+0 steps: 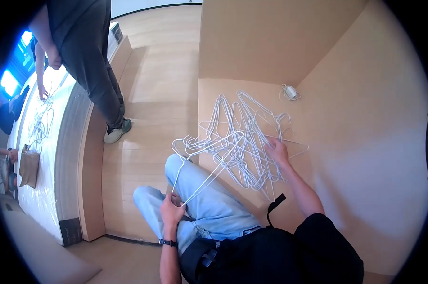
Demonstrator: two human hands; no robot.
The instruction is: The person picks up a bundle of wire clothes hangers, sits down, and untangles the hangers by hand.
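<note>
A tangled heap of white wire hangers (242, 151) lies on the light wooden surface in front of my bent knees. My left hand (172, 208), with a dark band on its wrist, is closed on a white hanger that rises over my jeans toward the heap. On the right side of the pile, my right hand (276, 150) has its fingers closed around wires of the tangled hangers. Which of those hangers it grips cannot be made out.
A coiled white cord with a small white block (290, 92) lies by the wooden panels at the back. At left, a person in dark trousers (88, 61) stands beside a plastic-wrapped mattress (57, 175) bearing more hangers and a brown paper bag (29, 168).
</note>
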